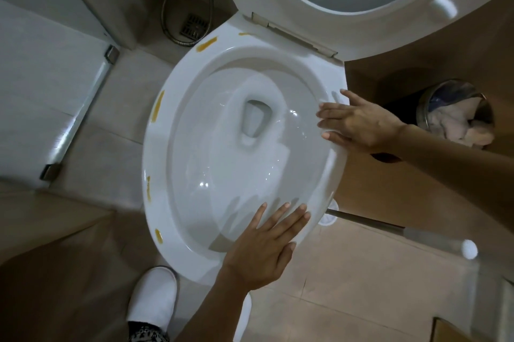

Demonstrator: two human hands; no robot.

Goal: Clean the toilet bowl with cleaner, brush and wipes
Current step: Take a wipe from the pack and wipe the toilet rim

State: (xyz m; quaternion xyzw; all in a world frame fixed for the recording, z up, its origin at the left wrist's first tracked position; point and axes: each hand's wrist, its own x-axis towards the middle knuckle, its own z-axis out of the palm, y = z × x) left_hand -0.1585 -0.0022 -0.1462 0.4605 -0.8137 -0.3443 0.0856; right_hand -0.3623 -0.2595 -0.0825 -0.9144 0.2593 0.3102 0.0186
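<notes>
Both hands lie flat, fingers spread: left hand (261, 252) on the near rim of the toilet bowl (178, 233), right hand (358, 124) on the right rim. Yellow-brown smears (158, 109) dot the left rim; the seat (278, 2) stands raised.

White toilet bowl (172, 219), seat up; yellow-orange smears (206, 44) along left rim.
</notes>
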